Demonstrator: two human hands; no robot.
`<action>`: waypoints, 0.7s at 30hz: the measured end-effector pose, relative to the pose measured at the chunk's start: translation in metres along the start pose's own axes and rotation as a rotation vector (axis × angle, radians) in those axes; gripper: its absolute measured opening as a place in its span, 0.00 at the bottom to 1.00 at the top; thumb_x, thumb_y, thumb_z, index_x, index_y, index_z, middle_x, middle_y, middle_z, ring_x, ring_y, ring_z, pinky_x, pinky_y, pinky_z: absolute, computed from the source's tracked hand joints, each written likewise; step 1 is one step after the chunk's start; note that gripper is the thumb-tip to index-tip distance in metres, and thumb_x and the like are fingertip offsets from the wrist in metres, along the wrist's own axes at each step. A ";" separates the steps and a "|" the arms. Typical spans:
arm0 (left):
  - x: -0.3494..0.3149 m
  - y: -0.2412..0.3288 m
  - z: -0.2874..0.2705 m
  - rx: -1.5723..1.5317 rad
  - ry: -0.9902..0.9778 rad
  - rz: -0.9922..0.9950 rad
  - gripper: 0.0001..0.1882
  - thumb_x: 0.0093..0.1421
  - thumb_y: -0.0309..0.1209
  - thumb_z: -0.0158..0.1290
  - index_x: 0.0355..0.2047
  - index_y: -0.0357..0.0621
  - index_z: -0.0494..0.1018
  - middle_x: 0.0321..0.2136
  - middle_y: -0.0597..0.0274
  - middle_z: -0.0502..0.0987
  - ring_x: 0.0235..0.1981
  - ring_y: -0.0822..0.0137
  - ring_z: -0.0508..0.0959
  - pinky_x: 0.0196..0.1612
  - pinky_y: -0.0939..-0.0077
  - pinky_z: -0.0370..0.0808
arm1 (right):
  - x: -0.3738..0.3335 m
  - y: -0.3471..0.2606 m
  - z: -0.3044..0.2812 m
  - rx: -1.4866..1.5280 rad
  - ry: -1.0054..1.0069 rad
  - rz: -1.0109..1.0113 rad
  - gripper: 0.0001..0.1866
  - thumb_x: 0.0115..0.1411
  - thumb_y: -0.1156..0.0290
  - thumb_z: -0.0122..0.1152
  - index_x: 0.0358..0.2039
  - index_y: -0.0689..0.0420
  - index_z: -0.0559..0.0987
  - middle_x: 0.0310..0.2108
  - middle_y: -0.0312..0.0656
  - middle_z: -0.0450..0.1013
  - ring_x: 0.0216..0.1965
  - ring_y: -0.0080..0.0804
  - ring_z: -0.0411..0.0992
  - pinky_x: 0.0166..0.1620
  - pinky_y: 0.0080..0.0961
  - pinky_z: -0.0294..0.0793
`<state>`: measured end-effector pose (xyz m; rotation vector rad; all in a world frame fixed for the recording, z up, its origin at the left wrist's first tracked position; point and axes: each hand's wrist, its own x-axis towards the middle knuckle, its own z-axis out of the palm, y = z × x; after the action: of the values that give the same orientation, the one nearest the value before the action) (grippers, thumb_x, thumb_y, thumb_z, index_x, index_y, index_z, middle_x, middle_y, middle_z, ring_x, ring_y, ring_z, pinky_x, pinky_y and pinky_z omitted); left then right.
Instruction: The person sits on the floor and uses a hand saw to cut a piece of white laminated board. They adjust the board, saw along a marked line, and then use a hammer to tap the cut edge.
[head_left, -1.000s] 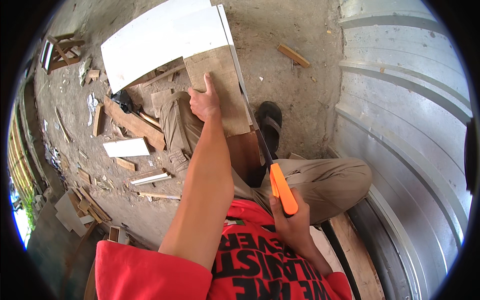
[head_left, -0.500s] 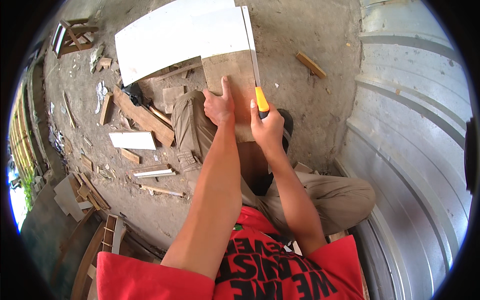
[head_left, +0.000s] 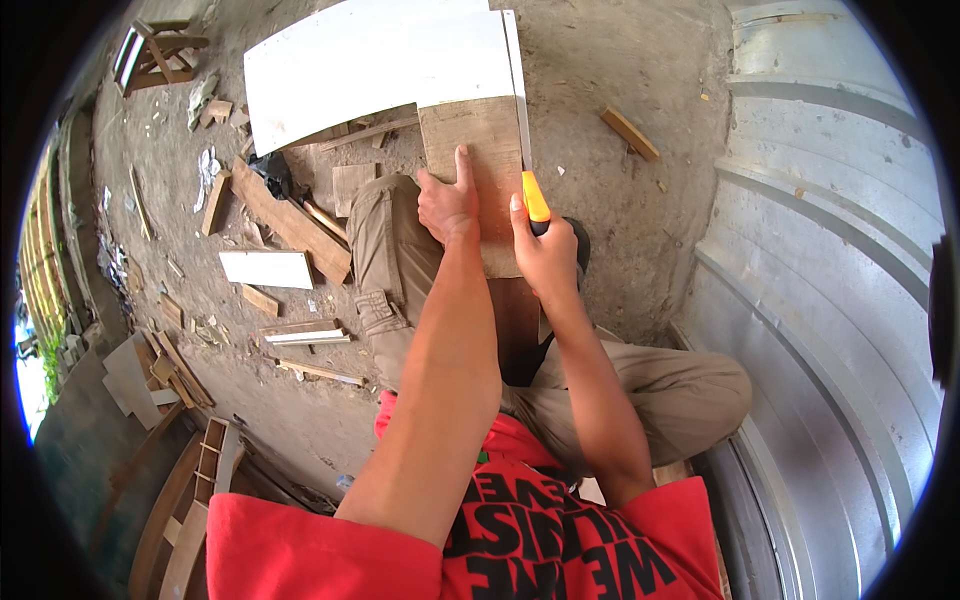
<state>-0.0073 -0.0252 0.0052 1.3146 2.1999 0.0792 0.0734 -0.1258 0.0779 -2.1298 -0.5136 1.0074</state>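
In front of me lies a brown wooden board (head_left: 468, 140), its far part meeting a large white panel (head_left: 370, 65). My left hand (head_left: 448, 205) grips the board's left side, with the thumb stretched along its top face and the other fingers partly hidden. My right hand (head_left: 547, 250) is closed around the yellow and black handle of a handsaw (head_left: 535, 195). The saw's narrow blade, seen nearly edge-on, runs away from me along the right edge of the board and white panel. Its teeth cannot be made out.
Wood offcuts, a long plank (head_left: 290, 225), a white strip (head_left: 265, 269) and a black bag (head_left: 272, 175) litter the ground at left. A small wooden stool (head_left: 160, 55) stands far left. One wood block (head_left: 630, 133) lies right of the saw. A corrugated metal wall (head_left: 820, 230) rises at right.
The view has shifted slightly, so the board and hands appear a little farther right. The saw has slid slightly toward me along the board's edge. Both grips are unchanged.
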 end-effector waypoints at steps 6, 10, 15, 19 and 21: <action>-0.002 0.000 0.003 -0.007 0.069 0.012 0.44 0.54 0.72 0.47 0.44 0.37 0.71 0.35 0.37 0.80 0.41 0.38 0.80 0.46 0.47 0.74 | 0.010 0.032 -0.006 0.290 -0.289 0.150 0.27 0.62 0.52 0.63 0.20 0.66 0.74 0.13 0.48 0.70 0.17 0.33 0.70 0.26 0.34 0.68; -0.001 -0.003 0.003 -0.007 0.099 0.033 0.43 0.55 0.71 0.47 0.41 0.37 0.71 0.34 0.38 0.80 0.40 0.38 0.80 0.45 0.47 0.75 | -0.002 0.009 0.002 0.072 -0.048 0.022 0.24 0.62 0.54 0.62 0.24 0.66 0.77 0.17 0.55 0.73 0.22 0.47 0.76 0.29 0.37 0.70; 0.000 -0.003 -0.003 -0.016 -0.008 0.022 0.45 0.54 0.73 0.46 0.44 0.37 0.71 0.36 0.37 0.80 0.43 0.38 0.79 0.48 0.47 0.74 | -0.012 0.005 0.002 0.055 -0.054 0.068 0.24 0.61 0.54 0.62 0.25 0.67 0.77 0.19 0.56 0.74 0.24 0.49 0.77 0.30 0.39 0.71; -0.002 0.002 -0.002 -0.031 0.024 0.024 0.45 0.54 0.73 0.45 0.45 0.37 0.72 0.37 0.35 0.79 0.44 0.38 0.79 0.49 0.47 0.73 | -0.001 -0.001 0.000 0.017 -0.040 0.120 0.25 0.61 0.55 0.62 0.22 0.68 0.76 0.15 0.53 0.71 0.19 0.44 0.74 0.28 0.40 0.69; 0.000 0.008 -0.002 -0.042 0.016 0.035 0.45 0.54 0.73 0.45 0.44 0.37 0.71 0.37 0.35 0.80 0.44 0.38 0.79 0.49 0.46 0.73 | 0.016 -0.006 -0.002 0.042 -0.080 0.184 0.25 0.61 0.55 0.62 0.20 0.68 0.75 0.13 0.51 0.69 0.17 0.42 0.73 0.27 0.39 0.68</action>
<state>-0.0019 -0.0208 0.0092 1.3337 2.1774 0.1486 0.0843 -0.1132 0.0753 -2.1353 -0.3352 1.1990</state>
